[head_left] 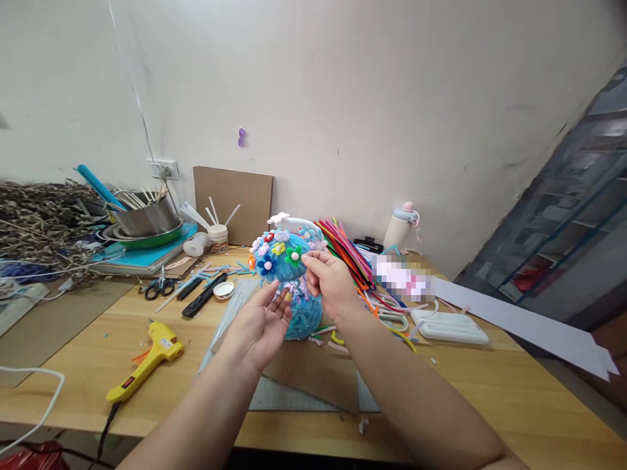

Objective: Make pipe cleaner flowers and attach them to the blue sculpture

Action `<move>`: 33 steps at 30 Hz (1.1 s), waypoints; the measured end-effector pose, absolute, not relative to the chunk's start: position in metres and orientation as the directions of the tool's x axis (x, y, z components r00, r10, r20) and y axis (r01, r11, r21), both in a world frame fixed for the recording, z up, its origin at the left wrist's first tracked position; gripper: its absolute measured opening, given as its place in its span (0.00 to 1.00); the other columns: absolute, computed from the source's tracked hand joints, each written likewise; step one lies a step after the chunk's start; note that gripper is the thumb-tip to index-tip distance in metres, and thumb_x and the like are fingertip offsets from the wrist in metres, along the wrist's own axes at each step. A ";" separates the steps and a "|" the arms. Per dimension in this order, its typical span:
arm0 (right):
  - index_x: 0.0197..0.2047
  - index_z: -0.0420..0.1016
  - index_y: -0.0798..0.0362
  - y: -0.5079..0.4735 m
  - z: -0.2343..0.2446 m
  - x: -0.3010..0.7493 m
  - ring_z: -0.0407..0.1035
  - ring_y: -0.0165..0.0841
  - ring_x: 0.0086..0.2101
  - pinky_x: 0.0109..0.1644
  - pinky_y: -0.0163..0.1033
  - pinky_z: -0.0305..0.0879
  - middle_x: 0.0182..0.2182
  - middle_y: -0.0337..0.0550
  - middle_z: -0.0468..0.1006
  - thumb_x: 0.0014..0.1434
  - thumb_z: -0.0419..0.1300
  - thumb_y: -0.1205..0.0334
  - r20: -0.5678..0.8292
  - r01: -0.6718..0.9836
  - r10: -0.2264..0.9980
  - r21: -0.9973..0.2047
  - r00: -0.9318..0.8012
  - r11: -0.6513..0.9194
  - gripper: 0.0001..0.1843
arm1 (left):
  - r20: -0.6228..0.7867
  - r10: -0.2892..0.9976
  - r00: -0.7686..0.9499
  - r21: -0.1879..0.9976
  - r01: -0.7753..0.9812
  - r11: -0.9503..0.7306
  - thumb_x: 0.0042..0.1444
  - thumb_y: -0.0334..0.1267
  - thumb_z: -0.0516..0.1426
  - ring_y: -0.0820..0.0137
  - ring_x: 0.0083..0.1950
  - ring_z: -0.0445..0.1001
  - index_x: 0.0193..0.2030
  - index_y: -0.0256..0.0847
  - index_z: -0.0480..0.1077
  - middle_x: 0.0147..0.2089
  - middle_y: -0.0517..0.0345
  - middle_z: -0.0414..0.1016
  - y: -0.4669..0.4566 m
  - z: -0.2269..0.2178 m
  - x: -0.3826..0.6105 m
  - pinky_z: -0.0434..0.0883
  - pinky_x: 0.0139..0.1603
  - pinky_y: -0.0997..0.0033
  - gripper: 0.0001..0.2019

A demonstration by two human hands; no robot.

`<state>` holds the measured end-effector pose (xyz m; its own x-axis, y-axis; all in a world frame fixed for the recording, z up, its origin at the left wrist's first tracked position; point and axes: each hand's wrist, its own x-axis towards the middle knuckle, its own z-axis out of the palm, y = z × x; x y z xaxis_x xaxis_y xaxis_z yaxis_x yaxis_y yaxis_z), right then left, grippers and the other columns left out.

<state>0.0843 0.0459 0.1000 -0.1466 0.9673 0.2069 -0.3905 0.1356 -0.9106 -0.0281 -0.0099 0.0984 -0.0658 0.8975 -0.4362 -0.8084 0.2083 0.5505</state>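
Note:
A blue fuzzy craft piece [304, 318] made of pipe cleaners stands in front of me, its domed upper part covered in small colored flowers. A white wrapped handle [298, 223] arches over the top. My right hand [333, 282] has thumb and forefinger pinched at the edge of a green flower [294, 255] with a pink center. Below the dome, my left hand [264, 324] is palm up, its fingers loosely curled and apart, close to the piece. Both hands partly hide the lower blue part.
A yellow glue gun [149, 362] lies left, near scissors [159, 285] and a black cutter [204, 295]. Behind the craft piece are colorful pipe cleaners [345, 251]. A white power bank-like box [449, 326] and a bottle [400, 227] stand right. Cardboard [313, 375] lies under the piece.

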 end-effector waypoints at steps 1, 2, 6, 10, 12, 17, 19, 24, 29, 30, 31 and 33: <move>0.27 0.65 0.55 0.046 0.100 0.084 0.51 0.20 0.09 0.12 0.27 0.43 0.10 0.27 0.61 0.48 0.61 0.59 0.212 -0.387 0.967 -0.911 -0.145 0.142 0.09 | -0.433 0.900 -0.052 0.529 -0.823 0.207 0.57 0.29 0.53 0.73 0.31 0.71 0.31 0.34 0.65 0.32 0.52 0.69 -0.009 0.099 -0.027 0.68 0.26 0.77 0.04; 0.27 0.65 0.55 0.046 0.101 0.084 0.51 0.20 0.09 0.12 0.27 0.43 0.10 0.27 0.61 0.48 0.61 0.60 0.218 -0.389 0.966 -0.909 -0.140 0.149 0.09 | -0.429 0.903 -0.040 0.510 -0.836 0.205 0.57 0.30 0.53 0.73 0.32 0.71 0.31 0.34 0.65 0.32 0.52 0.69 -0.008 0.099 -0.025 0.69 0.26 0.78 0.04; 0.27 0.64 0.54 0.049 0.102 0.085 0.50 0.20 0.08 0.11 0.27 0.43 0.09 0.26 0.60 0.48 0.60 0.61 0.206 -0.434 0.971 -0.891 -0.118 0.137 0.09 | -0.420 0.908 0.011 0.465 -0.856 0.225 0.57 0.32 0.54 0.73 0.30 0.70 0.31 0.35 0.65 0.33 0.52 0.69 -0.006 0.103 -0.020 0.69 0.25 0.77 0.05; 0.27 0.63 0.53 0.051 0.102 0.086 0.48 0.20 0.08 0.10 0.27 0.42 0.08 0.25 0.58 0.48 0.61 0.60 0.153 -0.468 0.982 -0.880 -0.108 0.085 0.10 | -0.411 0.911 0.027 0.454 -0.861 0.230 0.56 0.35 0.55 0.74 0.27 0.67 0.30 0.36 0.65 0.30 0.55 0.66 -0.002 0.104 -0.016 0.66 0.22 0.77 0.06; 0.27 0.63 0.53 0.052 0.102 0.084 0.47 0.19 0.08 0.10 0.27 0.41 0.08 0.24 0.58 0.47 0.62 0.60 0.138 -0.479 0.985 -0.875 -0.100 0.074 0.11 | -0.395 0.918 0.027 0.452 -0.864 0.220 0.56 0.37 0.56 0.75 0.25 0.67 0.30 0.36 0.66 0.29 0.56 0.66 0.002 0.102 -0.015 0.65 0.20 0.77 0.07; 0.26 0.63 0.54 0.052 0.103 0.081 0.47 0.19 0.08 0.10 0.26 0.41 0.08 0.24 0.57 0.45 0.63 0.60 0.117 -0.502 0.989 -0.863 -0.088 0.058 0.12 | -0.346 0.937 0.052 0.440 -0.873 0.211 0.57 0.38 0.54 0.76 0.23 0.65 0.29 0.35 0.67 0.27 0.57 0.66 0.012 0.096 -0.013 0.64 0.18 0.78 0.09; 0.25 0.63 0.54 0.052 0.102 0.081 0.47 0.19 0.08 0.09 0.26 0.41 0.08 0.24 0.57 0.45 0.64 0.60 0.105 -0.506 0.990 -0.861 -0.095 0.043 0.12 | -0.344 0.937 0.049 0.436 -0.876 0.206 0.58 0.38 0.54 0.76 0.22 0.65 0.27 0.35 0.67 0.25 0.57 0.65 0.015 0.095 -0.012 0.63 0.17 0.78 0.11; 0.25 0.62 0.53 0.053 0.099 0.081 0.48 0.19 0.08 0.10 0.26 0.42 0.08 0.25 0.57 0.44 0.65 0.60 0.095 -0.525 0.989 -0.851 -0.115 0.021 0.13 | -0.353 0.935 0.023 0.436 -0.881 0.186 0.58 0.37 0.54 0.77 0.21 0.66 0.28 0.34 0.67 0.25 0.57 0.67 0.017 0.094 -0.012 0.63 0.17 0.79 0.10; 0.27 0.64 0.54 0.051 0.099 0.080 0.48 0.19 0.08 0.11 0.26 0.42 0.08 0.25 0.58 0.45 0.64 0.60 0.115 -0.535 0.984 -0.844 -0.135 0.026 0.12 | -0.350 0.936 -0.024 0.439 -0.887 0.142 0.59 0.33 0.53 0.77 0.22 0.70 0.32 0.33 0.68 0.25 0.56 0.70 0.017 0.096 -0.012 0.65 0.18 0.81 0.06; 0.27 0.65 0.55 0.051 0.098 0.080 0.49 0.19 0.08 0.11 0.26 0.42 0.08 0.25 0.58 0.45 0.64 0.60 0.131 -0.532 0.981 -0.846 -0.143 0.036 0.12 | -0.349 0.937 -0.028 0.441 -0.887 0.138 0.58 0.32 0.53 0.77 0.22 0.70 0.32 0.33 0.68 0.25 0.57 0.71 0.016 0.097 -0.012 0.65 0.17 0.81 0.06; 0.28 0.66 0.55 0.050 0.098 0.080 0.49 0.19 0.08 0.11 0.26 0.42 0.08 0.25 0.59 0.45 0.64 0.59 0.151 -0.528 0.977 -0.848 -0.149 0.051 0.11 | -0.350 0.936 -0.034 0.444 -0.886 0.134 0.58 0.32 0.53 0.77 0.22 0.71 0.32 0.33 0.68 0.24 0.57 0.71 0.016 0.097 -0.012 0.66 0.17 0.82 0.06; 0.28 0.66 0.55 0.050 0.097 0.079 0.50 0.19 0.08 0.11 0.26 0.42 0.09 0.25 0.59 0.46 0.63 0.59 0.187 -0.513 0.971 -0.854 -0.151 0.084 0.11 | -0.356 0.933 -0.051 0.451 -0.884 0.124 0.58 0.31 0.53 0.77 0.21 0.71 0.31 0.33 0.67 0.23 0.58 0.71 0.016 0.098 -0.012 0.66 0.16 0.82 0.06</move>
